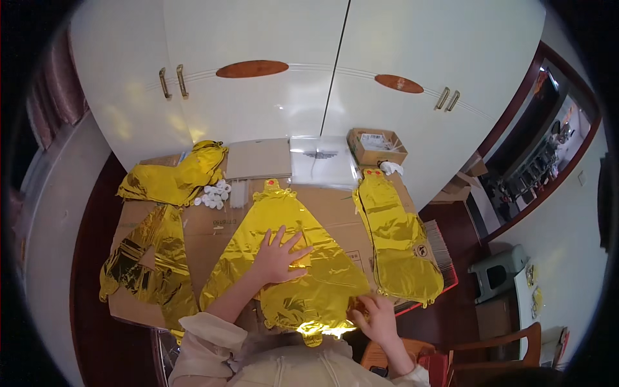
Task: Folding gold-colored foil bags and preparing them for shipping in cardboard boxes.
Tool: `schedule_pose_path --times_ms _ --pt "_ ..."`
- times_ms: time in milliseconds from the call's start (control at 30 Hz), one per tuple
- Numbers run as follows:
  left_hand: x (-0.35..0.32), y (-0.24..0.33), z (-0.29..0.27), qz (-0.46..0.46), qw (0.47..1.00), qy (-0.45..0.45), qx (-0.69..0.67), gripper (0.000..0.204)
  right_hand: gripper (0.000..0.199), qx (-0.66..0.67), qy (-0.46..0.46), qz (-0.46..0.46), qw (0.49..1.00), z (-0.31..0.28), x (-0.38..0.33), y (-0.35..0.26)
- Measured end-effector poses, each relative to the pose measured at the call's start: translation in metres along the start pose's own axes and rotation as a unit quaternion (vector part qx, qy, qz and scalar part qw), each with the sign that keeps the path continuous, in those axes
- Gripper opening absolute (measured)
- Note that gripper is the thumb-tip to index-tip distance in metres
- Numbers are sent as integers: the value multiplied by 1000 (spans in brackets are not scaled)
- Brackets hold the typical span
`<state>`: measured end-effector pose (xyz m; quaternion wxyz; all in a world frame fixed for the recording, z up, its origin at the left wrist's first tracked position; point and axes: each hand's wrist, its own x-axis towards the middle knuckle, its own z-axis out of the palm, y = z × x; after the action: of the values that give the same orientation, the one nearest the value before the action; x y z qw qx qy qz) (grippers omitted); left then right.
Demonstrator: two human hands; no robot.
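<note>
A flat, shiny gold foil balloon [284, 216] lies spread on the cardboard in front of me, its narrow end with a small red spot pointing away. My left hand [276, 261] rests flat on its middle, fingers spread. At its lower right edge my right hand [377, 317] has its fingers curled, pinching the foil. Another gold foil balloon [400, 242] is laid out to the right, partly folded. To the left lies a crumpled gold foil balloon [164, 264], and behind it a folded bundle of gold foil [171, 177].
White rolls [214, 195] sit in a pile beside a grey cardboard sheet [258, 158] and clear plastic bags [322, 161]. An open cardboard box [378, 147] stands against the white cabinet [258, 32]. Right of the table are a grey stool [500, 271] and a wooden chair [529, 342].
</note>
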<state>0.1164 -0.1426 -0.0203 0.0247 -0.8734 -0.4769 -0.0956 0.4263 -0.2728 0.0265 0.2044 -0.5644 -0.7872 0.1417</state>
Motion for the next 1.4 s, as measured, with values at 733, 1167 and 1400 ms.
schedule_pose_path --times_ms 733,1167,1400 --pt "-1 -2 -2 8 999 -38 -10 90 47 -214 -73 -363 904 46 137 -1" --pt "-10 -2 0 93 995 -8 -29 84 42 -210 -105 -345 909 43 131 -3" --pt "-12 4 -12 88 996 -22 -25 81 40 8 94 -75 993 3 48 -12"
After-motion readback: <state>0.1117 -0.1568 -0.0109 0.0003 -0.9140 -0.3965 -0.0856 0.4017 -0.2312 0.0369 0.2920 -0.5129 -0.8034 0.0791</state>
